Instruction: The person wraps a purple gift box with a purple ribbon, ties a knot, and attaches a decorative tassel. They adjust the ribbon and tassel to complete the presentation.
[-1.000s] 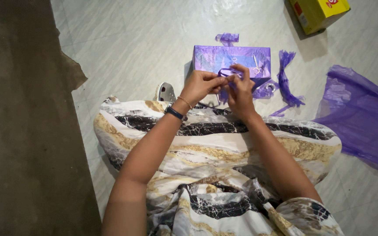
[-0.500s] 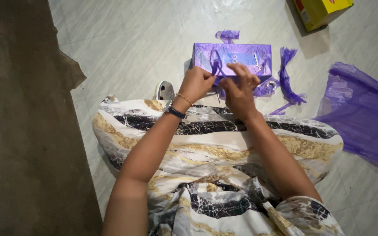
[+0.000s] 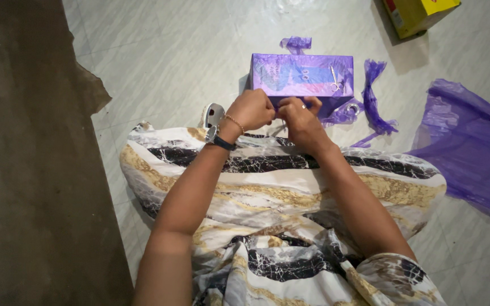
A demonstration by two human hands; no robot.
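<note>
Purple film is what we work with, so we keep both hands low at the near edge of the box point(image 3: 301, 76) and pull the wrap snug before pressing anything down; judging by how shiny and thin it looks, it is likely to slip or crease if we let the tension go.

Our left hand point(image 3: 250, 109) is curled shut, fingers pinched together at the near wall of the box, where a bit of purple wrap seems to be caught between them, though the piece itself is mostly hidden. Our right hand point(image 3: 300, 115) is also closed, its fingertips meeting the left ones and pressing against the same edge.

The box lies flat on the pale tiled floor point(image 3: 171, 62) just past our knees, already covered in purple wrap. A small pair of scissors point(image 3: 334, 79) rests on its top, near the right end. Just beside the right end of the box lies a roll of tape point(image 3: 353, 110), with a twisted strip of purple film point(image 3: 373, 93) next to it. A crumpled scrap point(image 3: 295, 43) sits behind the box, a large purple sheet point(image 3: 472, 147) spreads well off to the right, and a yellow carton point(image 3: 418, 14) stands at the far right corner.
</note>
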